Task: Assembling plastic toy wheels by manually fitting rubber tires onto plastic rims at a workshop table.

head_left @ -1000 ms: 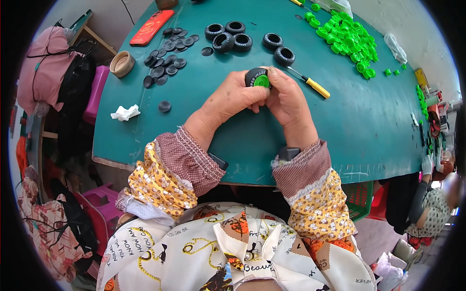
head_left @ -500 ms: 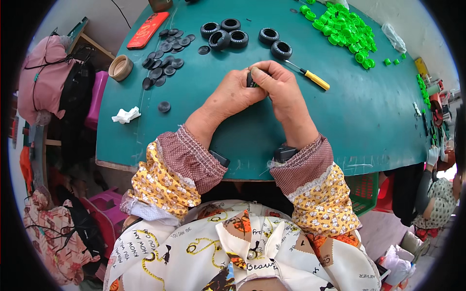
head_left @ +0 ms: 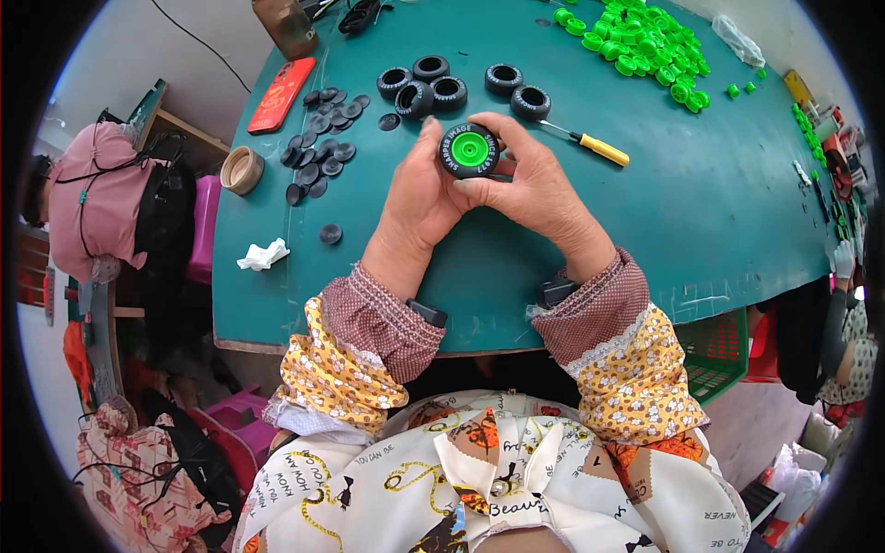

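Note:
A small black toy wheel (head_left: 469, 149) with a bright green hub faces up between my two hands, above the table. My left hand (head_left: 417, 189) wraps its left side and underside. With thumb and fingers, my right hand (head_left: 535, 180) grips its right edge. Just beyond my hands lie several loose black tyres (head_left: 412, 99) with hollow centres. A screwdriver (head_left: 599, 149) with a yellow handle rests to the right, its tip by a tyre. Black round discs (head_left: 332, 166) are scattered to the left.
On the green table (head_left: 701, 221), a heap of green hubs (head_left: 645, 46) lies at the far right. A red phone-like slab (head_left: 282, 95), a round tan container (head_left: 241, 170) and crumpled white tissue (head_left: 263, 254) are at the left. Other people sit at both sides.
The wheel, mostly hidden in my fingers before, is now turned with its green hub face up. My hands have opened around it, and the view has shifted slightly.

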{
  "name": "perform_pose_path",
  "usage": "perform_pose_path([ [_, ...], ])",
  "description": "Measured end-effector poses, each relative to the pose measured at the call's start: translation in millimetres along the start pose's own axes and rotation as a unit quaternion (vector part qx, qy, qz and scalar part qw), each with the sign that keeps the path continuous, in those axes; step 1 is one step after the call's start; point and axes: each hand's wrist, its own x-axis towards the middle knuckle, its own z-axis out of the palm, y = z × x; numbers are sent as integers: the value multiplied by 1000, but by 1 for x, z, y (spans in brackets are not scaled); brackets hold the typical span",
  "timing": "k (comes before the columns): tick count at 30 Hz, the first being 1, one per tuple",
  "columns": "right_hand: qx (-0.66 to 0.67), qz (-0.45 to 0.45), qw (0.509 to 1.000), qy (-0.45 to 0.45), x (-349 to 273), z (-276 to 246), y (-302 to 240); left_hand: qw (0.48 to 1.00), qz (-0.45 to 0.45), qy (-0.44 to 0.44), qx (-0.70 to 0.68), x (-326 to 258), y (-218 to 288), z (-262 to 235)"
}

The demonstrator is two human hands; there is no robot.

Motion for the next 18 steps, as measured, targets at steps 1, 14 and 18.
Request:
perform_pose_path([
  [1, 2, 1, 1000, -2, 0, 0, -2, 1000, 1, 3, 0, 0, 3, -4],
  [14, -166, -155, 974, -24, 1, 3, 1, 997, -26, -65, -42, -4, 8, -7],
  [18, -166, -138, 976, -22, -1, 5, -3, 999, -2, 33, -23, -4, 4, 1],
])
